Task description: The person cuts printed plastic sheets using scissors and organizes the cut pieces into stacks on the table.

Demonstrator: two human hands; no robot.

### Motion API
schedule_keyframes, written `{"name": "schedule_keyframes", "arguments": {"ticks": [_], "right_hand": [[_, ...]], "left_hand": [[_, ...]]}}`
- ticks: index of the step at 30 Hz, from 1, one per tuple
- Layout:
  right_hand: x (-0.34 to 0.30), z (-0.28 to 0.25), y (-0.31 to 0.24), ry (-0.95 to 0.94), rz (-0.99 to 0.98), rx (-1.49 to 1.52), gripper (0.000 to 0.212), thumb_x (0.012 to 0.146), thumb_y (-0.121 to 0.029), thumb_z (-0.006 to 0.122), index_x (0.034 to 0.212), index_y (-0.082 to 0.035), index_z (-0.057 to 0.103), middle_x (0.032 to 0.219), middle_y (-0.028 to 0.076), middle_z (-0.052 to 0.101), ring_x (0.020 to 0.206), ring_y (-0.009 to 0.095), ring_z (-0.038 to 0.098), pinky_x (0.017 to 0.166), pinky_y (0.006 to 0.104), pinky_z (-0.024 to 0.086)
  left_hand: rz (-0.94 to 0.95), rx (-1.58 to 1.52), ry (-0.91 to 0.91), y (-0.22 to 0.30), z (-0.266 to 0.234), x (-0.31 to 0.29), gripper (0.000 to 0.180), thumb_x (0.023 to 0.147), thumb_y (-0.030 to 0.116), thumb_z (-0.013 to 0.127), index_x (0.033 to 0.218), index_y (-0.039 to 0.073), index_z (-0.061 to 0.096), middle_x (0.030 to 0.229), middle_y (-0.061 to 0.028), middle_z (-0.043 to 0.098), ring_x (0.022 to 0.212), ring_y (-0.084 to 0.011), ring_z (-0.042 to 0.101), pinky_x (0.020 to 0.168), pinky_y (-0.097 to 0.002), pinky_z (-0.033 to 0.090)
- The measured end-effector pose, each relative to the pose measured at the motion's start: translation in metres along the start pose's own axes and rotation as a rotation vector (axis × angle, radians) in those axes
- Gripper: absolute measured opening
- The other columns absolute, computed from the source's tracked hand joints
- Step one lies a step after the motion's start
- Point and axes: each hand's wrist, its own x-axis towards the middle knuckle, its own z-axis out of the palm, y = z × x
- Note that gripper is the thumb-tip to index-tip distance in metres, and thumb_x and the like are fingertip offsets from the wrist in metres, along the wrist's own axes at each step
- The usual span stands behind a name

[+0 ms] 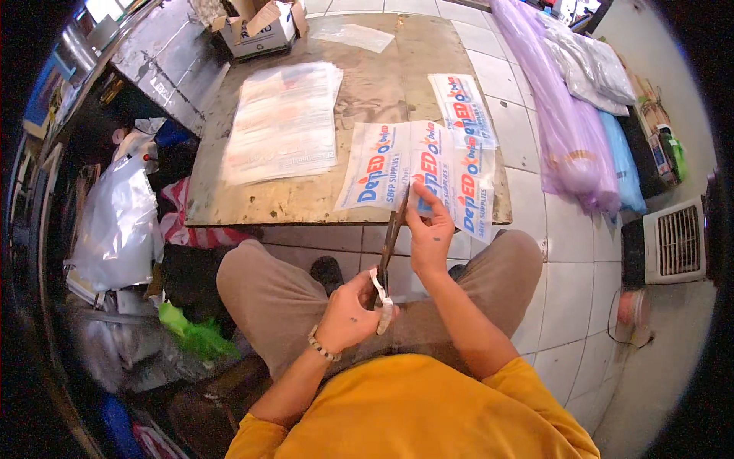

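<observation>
My left hand (pixel 348 312), a beaded bracelet at its wrist, is closed around the white-wrapped handles of a pair of dark scissors (pixel 390 241). The blades point away from me, with their tips at the near part of a clear plastic sheet (pixel 375 168) printed in blue and red. Thumb and fingers of my right hand (pixel 432 233) are closed on the sheet right beside the blade tips. The sheet lies on the table and hangs over its near edge. Whether the blades are parted is hard to see.
On the worn wooden table (pixel 382 76) lie a stack of printed plastic sheets (pixel 283 122), another printed piece (pixel 459 99) and a cardboard box (pixel 256 34). Purple plastic rolls (pixel 558 122) lie on the right floor near a white appliance (pixel 674 243). Plastic bags (pixel 122 222) crowd the left.
</observation>
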Motion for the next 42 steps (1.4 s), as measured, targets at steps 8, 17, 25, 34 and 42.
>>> {"name": "schedule_keyframes", "arguments": {"ticks": [8, 17, 25, 34, 42], "right_hand": [[-0.002, -0.003, 0.001, 0.003, -0.015, -0.023, 0.039, 0.090, 0.004, 0.067, 0.129, -0.001, 0.066, 0.117, 0.007, 0.069, 0.091, 0.011, 0.065, 0.075, 0.0251, 0.055], [-0.005, 0.000, 0.007, 0.001, 0.046, -0.003, 0.040, 0.090, 0.002, 0.069, 0.129, 0.000, 0.065, 0.120, 0.008, 0.068, 0.096, 0.012, 0.065, 0.080, 0.0261, 0.054], [-0.006, -0.003, 0.021, 0.006, 0.050, -0.017, 0.039, 0.090, 0.000, 0.071, 0.129, 0.000, 0.066, 0.120, 0.008, 0.068, 0.098, 0.013, 0.065, 0.082, 0.0269, 0.056], [-0.008, -0.002, 0.021, 0.013, 0.046, -0.037, 0.039, 0.090, 0.000, 0.071, 0.129, -0.001, 0.066, 0.117, 0.008, 0.069, 0.097, 0.012, 0.065, 0.081, 0.0262, 0.055], [-0.009, -0.001, 0.019, 0.020, 0.050, -0.022, 0.039, 0.091, -0.001, 0.071, 0.130, -0.001, 0.065, 0.114, 0.006, 0.069, 0.093, 0.011, 0.065, 0.078, 0.0257, 0.054]], "left_hand": [[0.058, 0.153, 0.048, -0.008, 0.005, 0.023, 0.088, 0.075, 0.001, 0.086, 0.149, -0.007, 0.040, 0.124, -0.0112, 0.066, 0.111, -0.0152, 0.063, 0.098, -0.0294, 0.050], [0.029, 0.066, 0.060, -0.014, 0.003, 0.024, 0.090, 0.075, 0.001, 0.086, 0.151, -0.007, 0.038, 0.125, -0.0114, 0.067, 0.109, -0.0133, 0.063, 0.095, -0.0282, 0.051], [0.044, 0.113, 0.065, -0.022, -0.003, 0.024, 0.087, 0.076, -0.001, 0.084, 0.151, -0.006, 0.040, 0.120, -0.0093, 0.069, 0.103, -0.0121, 0.065, 0.089, -0.0285, 0.054], [0.016, 0.058, 0.071, -0.015, 0.000, 0.019, 0.074, 0.079, -0.002, 0.079, 0.146, -0.003, 0.048, 0.113, -0.0054, 0.070, 0.099, -0.0107, 0.066, 0.085, -0.0275, 0.055], [0.032, 0.059, 0.078, -0.020, -0.001, 0.018, 0.073, 0.081, 0.001, 0.080, 0.146, -0.004, 0.047, 0.112, -0.0089, 0.073, 0.096, -0.0123, 0.069, 0.081, -0.0273, 0.057]]}}
